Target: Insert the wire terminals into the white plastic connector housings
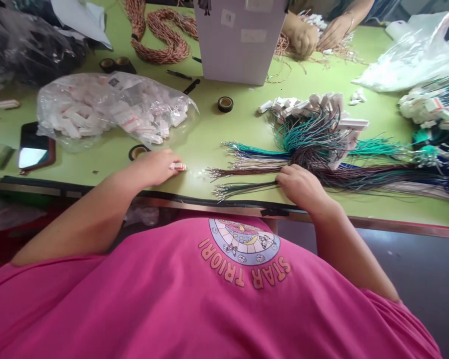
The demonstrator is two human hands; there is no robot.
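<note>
In the head view, the left grip [153, 167] is holding a small white-and-red connector [178, 166] at its fingertips; a loose pinch could be letting it slip onto the bench [242, 124]. The right grip [302, 188] is touching dark wires [246, 188] fanning out beside it; whether it is pinching any, I cannot tell. Teal wires [302, 132] are crowding just beyond, so careless pulling could be snagging strands.
</note>
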